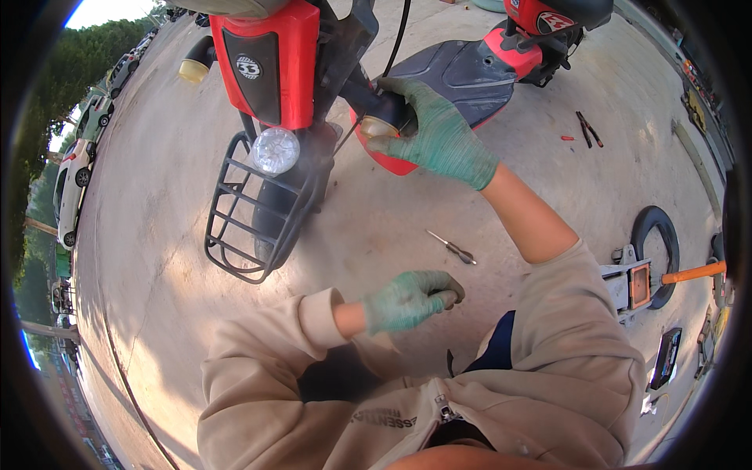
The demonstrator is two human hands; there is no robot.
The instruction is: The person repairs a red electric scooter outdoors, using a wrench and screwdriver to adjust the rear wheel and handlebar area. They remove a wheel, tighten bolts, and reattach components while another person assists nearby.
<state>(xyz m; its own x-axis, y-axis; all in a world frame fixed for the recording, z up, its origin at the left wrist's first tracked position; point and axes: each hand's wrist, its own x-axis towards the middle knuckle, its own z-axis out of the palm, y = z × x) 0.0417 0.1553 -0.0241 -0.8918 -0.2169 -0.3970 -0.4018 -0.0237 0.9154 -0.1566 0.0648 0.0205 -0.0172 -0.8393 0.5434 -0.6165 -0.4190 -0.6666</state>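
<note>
Right hand (442, 133), upper centre, grips the turn signal (378, 128), whether fastened unclear; left hand (413, 301), lower centre, curls closed.

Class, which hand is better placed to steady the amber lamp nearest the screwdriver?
Likely the right hand: it is cupped around the amber lamp, while the left hand hangs lower, apart from it.

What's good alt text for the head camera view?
A person's green-gloved right hand cups the turn signal of a red scooter; the curled left hand, also gloved, is near a screwdriver on concrete. Pliers and a floor jack are farther right.
</note>
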